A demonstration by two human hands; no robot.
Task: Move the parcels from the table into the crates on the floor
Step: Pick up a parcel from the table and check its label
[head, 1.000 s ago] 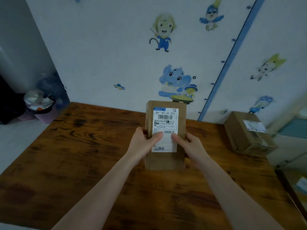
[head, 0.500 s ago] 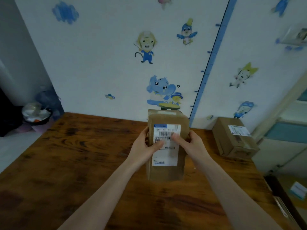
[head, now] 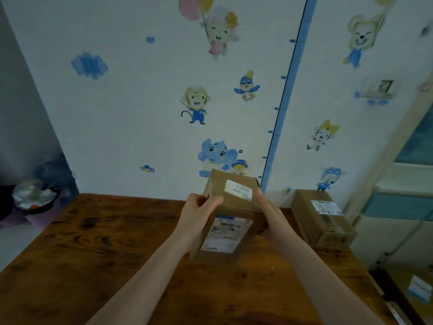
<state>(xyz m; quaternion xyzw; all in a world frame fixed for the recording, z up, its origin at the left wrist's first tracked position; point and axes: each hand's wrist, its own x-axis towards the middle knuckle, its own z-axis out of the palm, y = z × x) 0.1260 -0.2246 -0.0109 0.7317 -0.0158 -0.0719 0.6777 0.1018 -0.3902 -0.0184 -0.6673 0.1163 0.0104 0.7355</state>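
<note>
A brown cardboard parcel (head: 228, 221) with white shipping labels is lifted off the wooden table (head: 98, 249) and tilted, its top face turned toward me. My left hand (head: 199, 212) grips its left side, thumb across the top edge. My right hand (head: 269, 212) grips its right side. A second brown parcel (head: 321, 219) with a white label lies on the table at the right, near the wall.
The table stands against a wall with cartoon stickers. A dark bin with a plastic bag (head: 32, 195) sits on the floor at the left. A crate (head: 412, 287) holding something white shows at the lower right, beside pale cabinet doors (head: 398, 207).
Both hands have raised the parcel off the table and tipped it, so its top face now shows. The camera has tilted upward.
</note>
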